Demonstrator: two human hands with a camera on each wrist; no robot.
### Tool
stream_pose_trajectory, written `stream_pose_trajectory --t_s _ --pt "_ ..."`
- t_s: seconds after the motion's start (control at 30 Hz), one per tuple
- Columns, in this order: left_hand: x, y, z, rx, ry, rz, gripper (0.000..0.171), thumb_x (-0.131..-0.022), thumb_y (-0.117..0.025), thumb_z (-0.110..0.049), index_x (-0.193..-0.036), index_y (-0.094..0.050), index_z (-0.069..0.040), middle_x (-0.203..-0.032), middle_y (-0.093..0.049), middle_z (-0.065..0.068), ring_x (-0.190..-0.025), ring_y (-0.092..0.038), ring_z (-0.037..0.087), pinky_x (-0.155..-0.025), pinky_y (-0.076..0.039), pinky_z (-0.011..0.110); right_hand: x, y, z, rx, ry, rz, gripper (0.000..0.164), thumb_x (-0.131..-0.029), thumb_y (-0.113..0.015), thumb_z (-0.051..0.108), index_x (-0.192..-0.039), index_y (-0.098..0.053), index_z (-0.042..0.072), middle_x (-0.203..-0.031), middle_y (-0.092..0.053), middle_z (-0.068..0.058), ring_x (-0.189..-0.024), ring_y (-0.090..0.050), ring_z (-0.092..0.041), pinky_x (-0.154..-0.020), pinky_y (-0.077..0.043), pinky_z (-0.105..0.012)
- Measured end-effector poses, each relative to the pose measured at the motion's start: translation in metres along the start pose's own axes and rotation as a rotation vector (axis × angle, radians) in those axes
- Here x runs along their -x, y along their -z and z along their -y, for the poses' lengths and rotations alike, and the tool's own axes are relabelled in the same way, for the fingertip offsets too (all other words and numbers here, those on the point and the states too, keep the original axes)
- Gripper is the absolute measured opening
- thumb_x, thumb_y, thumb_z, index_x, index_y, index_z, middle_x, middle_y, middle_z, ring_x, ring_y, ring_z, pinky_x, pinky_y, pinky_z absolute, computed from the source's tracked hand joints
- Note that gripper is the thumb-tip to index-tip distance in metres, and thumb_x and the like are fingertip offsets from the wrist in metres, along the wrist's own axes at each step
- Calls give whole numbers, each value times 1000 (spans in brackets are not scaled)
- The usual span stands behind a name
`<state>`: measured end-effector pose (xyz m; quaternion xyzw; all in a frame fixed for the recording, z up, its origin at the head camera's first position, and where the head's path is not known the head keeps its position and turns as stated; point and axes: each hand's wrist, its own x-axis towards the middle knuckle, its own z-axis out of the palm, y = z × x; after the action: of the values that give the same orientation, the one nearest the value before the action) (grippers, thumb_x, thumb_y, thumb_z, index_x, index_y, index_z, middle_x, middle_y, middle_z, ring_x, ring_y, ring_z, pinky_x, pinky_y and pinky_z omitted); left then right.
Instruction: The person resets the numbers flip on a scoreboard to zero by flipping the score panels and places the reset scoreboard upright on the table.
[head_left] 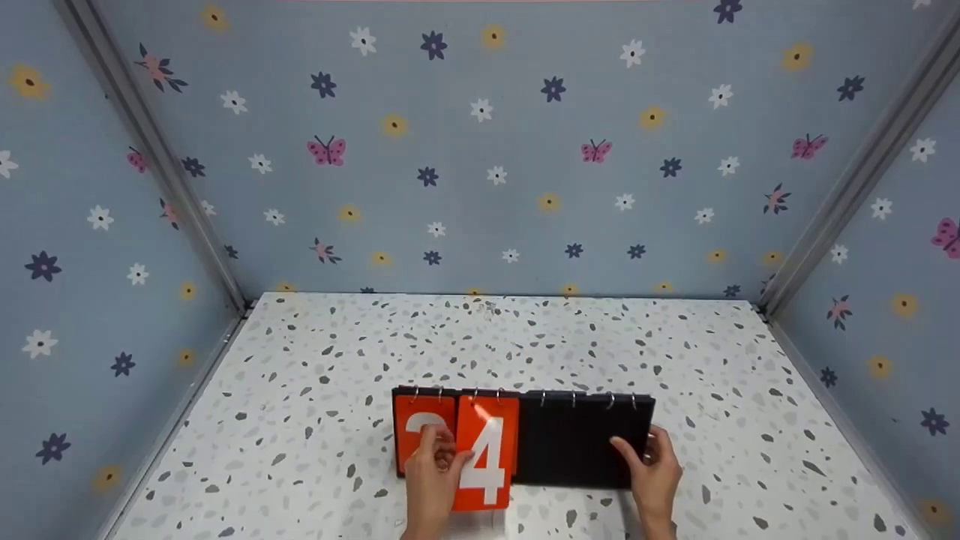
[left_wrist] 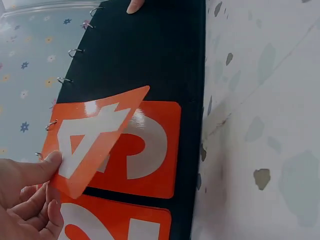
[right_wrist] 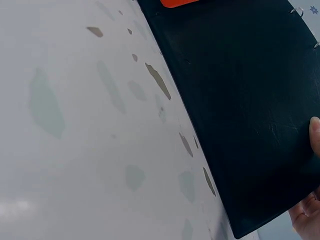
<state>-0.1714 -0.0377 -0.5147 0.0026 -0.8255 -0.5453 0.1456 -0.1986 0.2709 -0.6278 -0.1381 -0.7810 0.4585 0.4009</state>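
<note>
A black flip scoreboard [head_left: 570,442] stands on the table, number cards hanging from metal rings along its top edge. My left hand [head_left: 433,472] pinches the red card with a white 4 [head_left: 491,420] between thumb and fingers at its left edge. In the left wrist view that card is swung away from the board, and another red number card [left_wrist: 172,150] shows beneath it. A further red card [head_left: 404,414], its white digit partly hidden by my left hand, hangs at the left end. My right hand [head_left: 656,472] grips the board's right edge, thumb on the front.
The table [head_left: 315,420] has a white speckled top. Blue panels with flowers and butterflies enclose it at the back [head_left: 480,150], left and right, with grey metal posts [head_left: 847,165] at the corners. The board's right half shows bare black with rings [head_left: 574,399] above.
</note>
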Motion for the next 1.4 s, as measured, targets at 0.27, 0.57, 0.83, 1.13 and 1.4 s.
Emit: stream_pose_trajectory --t_s 0.27,0.57,0.83,1.13,1.4 --pt "-3 20 -5 240 -16 193 11 -87 -58 -4 -94 -66 1 -86 -64 7 -73 -58 13 -64 -50 23 1 3 2 2 16 -4 38 -63 -82 22 -94 -60 18 -70 -63 5 -58 -59 -8 -50 -45 -14" --pt "-11 28 -20 231 -191 101 21 -77 -65 7 -94 -69 -5 -91 -63 4 -82 -56 15 -73 -49 24 4 3 -2 -8 10 -5 39 -62 -83 18 -94 -60 18 -70 -63 5 -57 -58 -9 -49 -43 -14" --pt "-34 26 -52 189 -579 -117 20 -65 -70 18 -77 -67 3 -82 -61 16 -74 -58 26 -65 -50 24 5 3 -3 13 -14 2 39 -63 -83 20 -94 -59 19 -69 -62 6 -57 -58 -9 -49 -43 -14" --pt "-76 8 -39 168 -565 -81 8 -78 -68 -2 -85 -69 -4 -78 -65 4 -71 -60 16 -62 -50 29 3 2 -2 -8 -8 6 38 -64 -82 20 -95 -60 20 -69 -62 6 -56 -58 -9 -49 -43 -14" --pt "-107 -7 -33 117 -559 -76 6 -79 -69 -9 -83 -68 -4 -77 -65 1 -66 -56 11 -62 -49 25 1 1 1 -34 24 6 37 -64 -82 20 -95 -60 20 -69 -62 6 -57 -58 -9 -50 -45 -15"
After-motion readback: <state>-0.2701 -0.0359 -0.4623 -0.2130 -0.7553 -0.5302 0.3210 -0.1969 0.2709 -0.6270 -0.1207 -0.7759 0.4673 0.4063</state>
